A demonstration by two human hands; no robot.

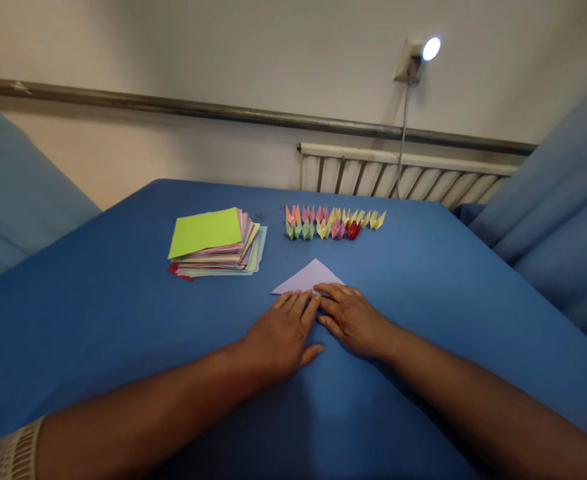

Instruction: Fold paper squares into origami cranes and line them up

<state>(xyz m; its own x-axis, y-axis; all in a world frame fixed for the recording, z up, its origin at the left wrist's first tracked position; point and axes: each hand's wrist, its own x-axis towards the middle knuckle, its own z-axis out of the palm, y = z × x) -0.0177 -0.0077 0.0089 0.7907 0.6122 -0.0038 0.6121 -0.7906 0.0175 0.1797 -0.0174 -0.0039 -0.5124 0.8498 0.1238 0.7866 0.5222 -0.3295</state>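
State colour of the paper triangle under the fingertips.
Pale lilac; the paper triangle shows best in the head view, the only one.

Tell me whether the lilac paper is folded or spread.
Folded: the lilac paper lies as a triangle, left hand and right hand on its near edge.

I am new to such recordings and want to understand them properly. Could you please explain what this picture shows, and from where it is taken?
There is no machine at work here: you see a person's bare left hand and right hand. This single picture comes from a camera worn on the person's head, looking forward and down. Both hands rest on the near part of a lilac paper triangle on the blue table; neither seems to grip it. Farther off, to the left, is a paper stack with a green sheet on top. To its right stand small folded figures in two rows.
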